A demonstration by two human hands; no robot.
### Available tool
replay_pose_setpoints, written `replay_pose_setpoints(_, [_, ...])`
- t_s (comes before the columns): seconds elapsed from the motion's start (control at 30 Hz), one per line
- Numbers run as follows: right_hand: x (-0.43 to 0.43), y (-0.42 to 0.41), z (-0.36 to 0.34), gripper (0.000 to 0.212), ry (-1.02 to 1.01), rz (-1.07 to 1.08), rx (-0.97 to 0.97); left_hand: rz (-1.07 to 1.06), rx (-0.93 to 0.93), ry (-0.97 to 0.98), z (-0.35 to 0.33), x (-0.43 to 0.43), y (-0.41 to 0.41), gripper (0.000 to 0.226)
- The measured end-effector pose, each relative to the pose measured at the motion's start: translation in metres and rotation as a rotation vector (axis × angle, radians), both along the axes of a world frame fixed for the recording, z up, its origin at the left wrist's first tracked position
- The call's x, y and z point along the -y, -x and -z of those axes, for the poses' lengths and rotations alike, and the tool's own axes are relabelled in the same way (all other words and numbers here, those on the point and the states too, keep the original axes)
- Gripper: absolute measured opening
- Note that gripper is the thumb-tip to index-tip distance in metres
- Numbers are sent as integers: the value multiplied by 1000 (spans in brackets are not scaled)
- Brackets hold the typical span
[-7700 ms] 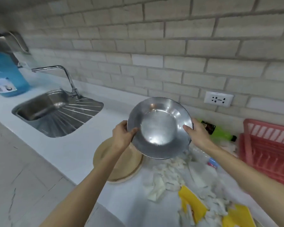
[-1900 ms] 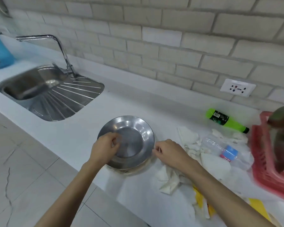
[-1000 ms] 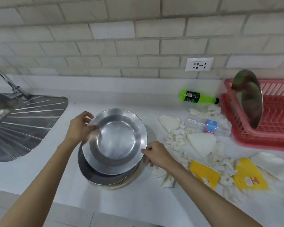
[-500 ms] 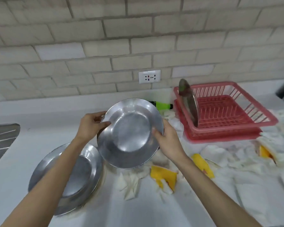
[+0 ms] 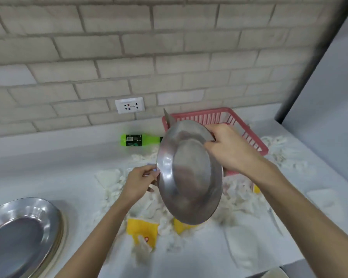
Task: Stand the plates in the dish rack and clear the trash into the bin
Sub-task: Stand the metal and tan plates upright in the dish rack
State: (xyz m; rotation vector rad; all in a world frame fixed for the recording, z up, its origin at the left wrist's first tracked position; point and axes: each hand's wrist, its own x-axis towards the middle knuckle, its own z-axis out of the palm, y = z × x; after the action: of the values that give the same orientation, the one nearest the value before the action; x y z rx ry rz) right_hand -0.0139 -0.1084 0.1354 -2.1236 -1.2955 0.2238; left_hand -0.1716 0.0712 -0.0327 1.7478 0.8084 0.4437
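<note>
I hold a steel plate (image 5: 189, 173) tilted on edge in front of the pink dish rack (image 5: 219, 119). My right hand (image 5: 229, 149) grips its upper right rim and my left hand (image 5: 141, 181) pinches its left rim. Another steel plate (image 5: 167, 118) stands in the rack's left end, only its top edge showing. More steel plates (image 5: 22, 235) lie stacked at the lower left. Torn white paper (image 5: 111, 181), yellow wrappers (image 5: 143, 231) and a green bottle (image 5: 139, 140) litter the white counter.
A brick wall with a socket (image 5: 129, 105) runs behind the counter (image 5: 58, 167). A grey wall panel (image 5: 329, 87) closes off the right side. White flat pieces (image 5: 241, 247) lie near the counter's front right edge. No bin is in view.
Both hands have carried the plate rightward and turned it from facing me to nearly on edge, right in front of the rack. The view has swung right; the stack stays behind.
</note>
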Motion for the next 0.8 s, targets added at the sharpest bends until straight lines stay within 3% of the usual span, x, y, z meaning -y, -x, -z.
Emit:
replay_pose_setpoints(0.13, [16,-40,-19,14,138,-1,64,-25,13,-12,5,26,-35,19])
replay_pose_setpoints(0.3, [25,-79,-40,12,244,9,117,-120,-10,-177,23,41,-61,28])
replay_pose_setpoints(0.47, [4,-112,-44,6,190,50,196,-176,4,-258,32,46,-77,38])
replay_pose_setpoints(0.67, [-41,-118,-41,22,141,-40,181,-251,20,-224,37,50,-81,42])
replay_pose_setpoints(0.8, [-83,-117,-23,8,159,-105,221,-282,18,-193,29,58,-83,39])
